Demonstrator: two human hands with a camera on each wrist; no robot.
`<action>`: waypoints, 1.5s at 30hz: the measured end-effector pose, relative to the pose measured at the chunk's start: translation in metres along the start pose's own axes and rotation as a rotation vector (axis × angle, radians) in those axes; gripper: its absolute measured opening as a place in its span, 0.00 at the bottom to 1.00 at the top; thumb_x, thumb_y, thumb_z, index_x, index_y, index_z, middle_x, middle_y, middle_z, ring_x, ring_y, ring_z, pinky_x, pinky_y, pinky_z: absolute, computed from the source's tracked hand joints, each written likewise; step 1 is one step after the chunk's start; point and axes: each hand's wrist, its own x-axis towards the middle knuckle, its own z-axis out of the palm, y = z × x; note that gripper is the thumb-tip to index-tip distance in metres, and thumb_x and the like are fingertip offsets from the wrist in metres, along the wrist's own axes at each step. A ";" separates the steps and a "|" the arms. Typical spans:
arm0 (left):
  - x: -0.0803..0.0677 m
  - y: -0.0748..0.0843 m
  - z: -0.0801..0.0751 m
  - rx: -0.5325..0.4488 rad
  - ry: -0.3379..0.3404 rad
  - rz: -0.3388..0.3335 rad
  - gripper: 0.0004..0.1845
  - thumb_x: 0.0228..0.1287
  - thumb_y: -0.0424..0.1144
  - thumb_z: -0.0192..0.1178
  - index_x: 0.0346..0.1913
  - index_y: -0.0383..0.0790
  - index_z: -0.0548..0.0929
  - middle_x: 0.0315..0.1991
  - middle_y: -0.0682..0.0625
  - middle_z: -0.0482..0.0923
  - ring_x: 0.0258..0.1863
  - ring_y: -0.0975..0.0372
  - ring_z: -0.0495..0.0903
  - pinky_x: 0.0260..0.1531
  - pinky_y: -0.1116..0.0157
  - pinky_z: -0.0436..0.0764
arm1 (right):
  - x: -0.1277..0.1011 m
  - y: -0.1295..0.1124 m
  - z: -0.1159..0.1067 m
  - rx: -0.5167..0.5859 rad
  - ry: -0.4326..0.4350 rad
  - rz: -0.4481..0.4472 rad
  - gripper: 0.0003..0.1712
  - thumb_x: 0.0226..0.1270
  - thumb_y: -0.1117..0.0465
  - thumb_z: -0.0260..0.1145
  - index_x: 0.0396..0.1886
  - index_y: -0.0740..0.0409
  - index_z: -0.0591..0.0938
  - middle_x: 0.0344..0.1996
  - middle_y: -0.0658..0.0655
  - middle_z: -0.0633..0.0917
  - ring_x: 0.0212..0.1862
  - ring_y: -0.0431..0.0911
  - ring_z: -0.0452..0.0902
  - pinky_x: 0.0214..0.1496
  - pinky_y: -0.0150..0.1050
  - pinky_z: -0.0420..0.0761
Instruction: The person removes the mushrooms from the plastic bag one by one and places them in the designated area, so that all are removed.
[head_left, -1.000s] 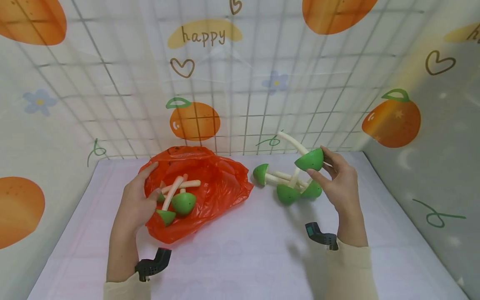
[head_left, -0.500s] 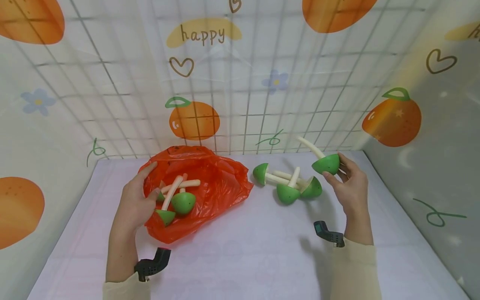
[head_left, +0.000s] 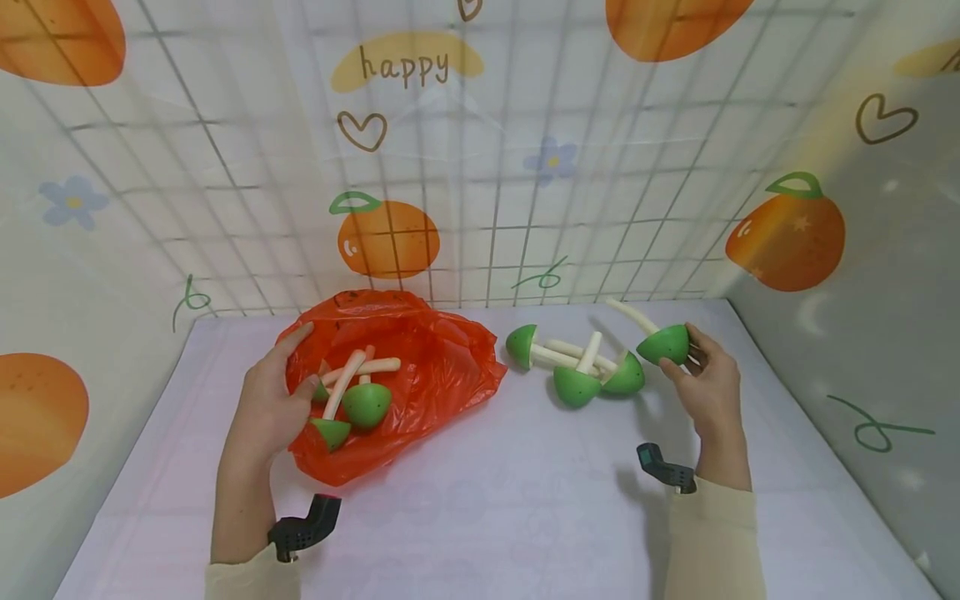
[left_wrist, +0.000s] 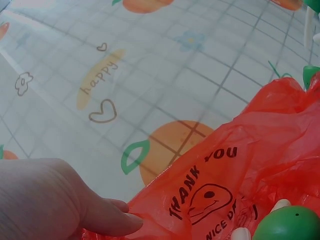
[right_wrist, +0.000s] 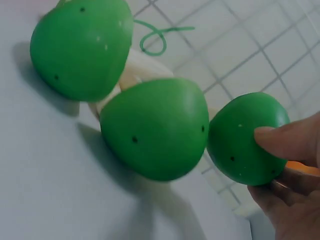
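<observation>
At the right of the head view, the right hand [head_left: 708,385] is gripping a single green-capped toy mushroom [head_left: 663,344] by its cap, thumb on the near side and fingers curling behind, while the pale stem is slanting up and to the left. Over the last second this mushroom has been shifting rightward and lower in the frame, away from the loose toy mushrooms [head_left: 576,387] right of centre. That is leaving it beside the group instead of over it, and farther from the red plastic bag [head_left: 450,358], so it is counting as neither bagged nor grouped. Whether its cap is touching the table [head_left: 487,508] I cannot tell.

Meanwhile, left of centre, the left hand [head_left: 272,408] is resting at the bag's left edge, thumb and index finger standing apart; whether it is pinching the film I cannot tell. The bag is keeping its place, its mouth gaping, and the bagged toy mushrooms [head_left: 367,406] are lying inside with stems crossing. The three loose ones are also staying put, their stems overlapping.
</observation>
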 end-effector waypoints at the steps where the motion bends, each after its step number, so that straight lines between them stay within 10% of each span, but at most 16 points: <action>1: 0.000 0.000 0.000 -0.001 0.001 -0.001 0.41 0.74 0.26 0.58 0.85 0.49 0.58 0.81 0.38 0.59 0.77 0.39 0.60 0.60 0.38 0.78 | 0.000 0.002 -0.001 0.004 -0.009 -0.001 0.44 0.73 0.75 0.65 0.84 0.61 0.59 0.79 0.67 0.65 0.77 0.62 0.64 0.74 0.41 0.71; 12: 0.000 -0.001 0.000 -0.001 0.004 -0.007 0.41 0.74 0.26 0.58 0.85 0.50 0.58 0.81 0.38 0.58 0.78 0.39 0.58 0.62 0.36 0.76 | 0.004 0.026 -0.008 -0.026 -0.080 0.037 0.44 0.74 0.73 0.65 0.84 0.61 0.58 0.77 0.72 0.65 0.74 0.67 0.66 0.70 0.34 0.74; 33: -0.001 -0.001 0.000 -0.003 0.005 0.014 0.40 0.74 0.26 0.58 0.85 0.47 0.58 0.81 0.37 0.59 0.78 0.39 0.59 0.62 0.36 0.75 | 0.003 0.040 -0.008 -0.018 -0.132 0.100 0.48 0.71 0.68 0.71 0.84 0.62 0.57 0.77 0.72 0.64 0.75 0.69 0.65 0.77 0.58 0.66; 45: -0.001 -0.002 -0.001 -0.009 0.003 0.020 0.40 0.74 0.25 0.58 0.85 0.47 0.58 0.81 0.37 0.58 0.78 0.39 0.59 0.61 0.37 0.76 | 0.002 0.040 -0.009 -0.020 -0.099 0.094 0.47 0.70 0.66 0.73 0.83 0.63 0.60 0.77 0.70 0.67 0.74 0.67 0.67 0.76 0.51 0.70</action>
